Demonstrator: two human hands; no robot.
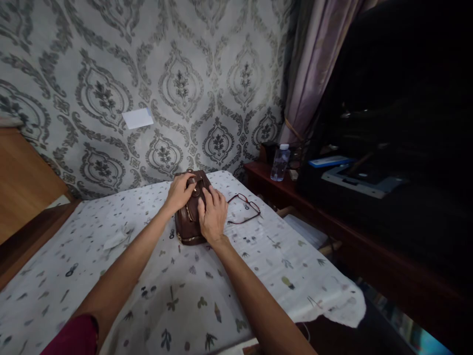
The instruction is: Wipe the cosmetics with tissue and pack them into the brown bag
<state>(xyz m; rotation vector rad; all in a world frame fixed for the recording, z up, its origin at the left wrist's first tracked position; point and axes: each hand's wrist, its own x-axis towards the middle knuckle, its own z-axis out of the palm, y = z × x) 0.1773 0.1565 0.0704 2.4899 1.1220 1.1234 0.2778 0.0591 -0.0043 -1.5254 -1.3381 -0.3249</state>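
Note:
A brown leather handbag [190, 229] with gold zips lies on the patterned white cloth [177, 296]. My left hand [179, 193] is at its far left part, fingers curled over a small flap with a round clasp and the thumb beside it. Across the bag's right side rests my right hand [213, 211], its fingers spread and lying flat on the leather. Just right of that hand, a pair of red-framed glasses [254, 211] lies unfolded on the cloth.
A crumpled white tissue [115, 238] lies on the cloth at left. A clear plastic bottle [281, 163] stands on the dark red desk [258, 172] to the right. Past the cloth's far edge rises a patterned wall [181, 88]; a wooden board [25, 182] borders the left.

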